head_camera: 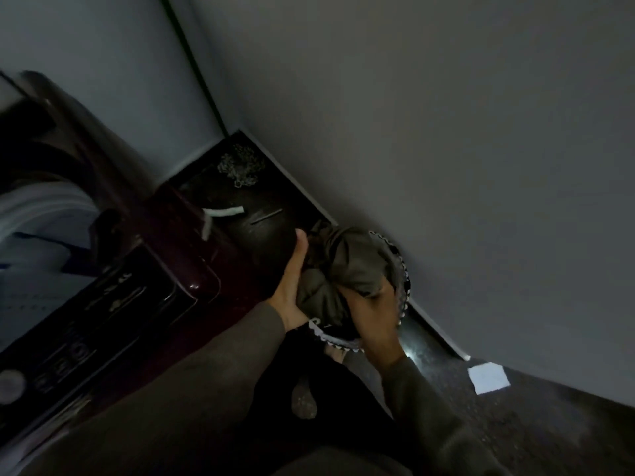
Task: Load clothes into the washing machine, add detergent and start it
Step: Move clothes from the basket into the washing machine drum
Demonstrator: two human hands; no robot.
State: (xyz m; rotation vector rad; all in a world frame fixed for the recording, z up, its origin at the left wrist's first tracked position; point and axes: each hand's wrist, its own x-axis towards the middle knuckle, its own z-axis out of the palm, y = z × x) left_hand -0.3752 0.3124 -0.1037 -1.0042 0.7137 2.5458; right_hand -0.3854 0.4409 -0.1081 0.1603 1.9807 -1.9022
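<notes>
A bundle of olive-grey clothes [347, 266] sits in a round laundry basket [403, 280] with a white scalloped rim, on the dark floor by the wall. My left hand [292, 273] lies along the bundle's left side, thumb up and fingers hidden behind the cloth. My right hand [372, 314] grips the bundle from the near side, fingers curled into the fabric. The dark red top-loading washing machine [165, 255] stands at the left, its control panel [86, 324] facing me and its drum opening blurred at the far left.
A grey wall fills the right and top. On the floor in the corner lie a tangled pale chain or cord [240, 164] and a white strip [220, 214]. A white paper scrap [488, 377] lies by the skirting at right.
</notes>
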